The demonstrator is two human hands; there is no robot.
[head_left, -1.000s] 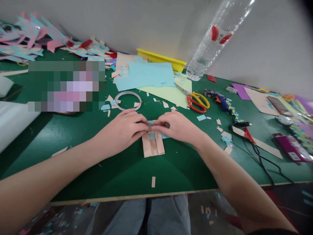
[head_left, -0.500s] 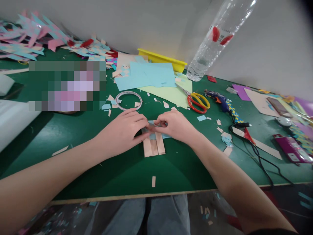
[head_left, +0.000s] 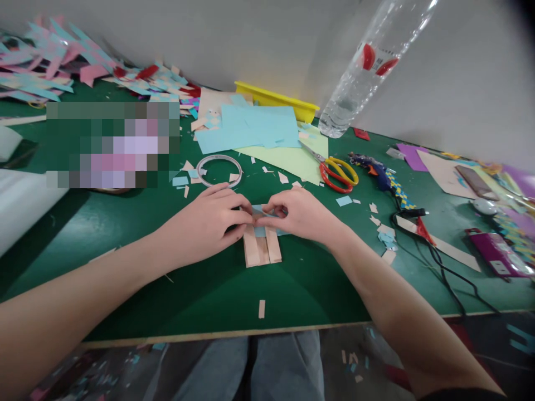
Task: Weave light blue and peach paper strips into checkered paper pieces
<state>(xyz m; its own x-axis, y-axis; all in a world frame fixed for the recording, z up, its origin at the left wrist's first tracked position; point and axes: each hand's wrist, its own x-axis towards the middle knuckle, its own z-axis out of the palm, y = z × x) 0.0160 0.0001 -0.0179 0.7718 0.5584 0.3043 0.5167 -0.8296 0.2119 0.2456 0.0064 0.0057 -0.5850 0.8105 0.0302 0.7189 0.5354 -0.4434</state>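
Observation:
Beige folded paper strips (head_left: 262, 250) lie side by side on the green table, crossed near their far end by a light blue paper strip (head_left: 259, 231). My left hand (head_left: 209, 220) has its fingertips pinched together at the left part of the blue strip. From the right, my right hand (head_left: 295, 214) pinches the same blue strip with thumb and forefinger. The fingertips of both hands nearly meet over the beige strips and hide part of the crossing. A small beige scrap (head_left: 261, 309) lies near the table's front edge.
Beyond my hands are a tape roll (head_left: 219, 171), scissors (head_left: 338, 172), light blue sheets (head_left: 259, 125) and a yellow tray (head_left: 278, 103). A plastic bottle (head_left: 355, 83) leans at the back. Cables (head_left: 443, 267) and a purple case (head_left: 499, 253) are at the right.
My left hand has shifted slightly left, and its fingers have drawn back a little from over the strips. My right hand has hardly moved.

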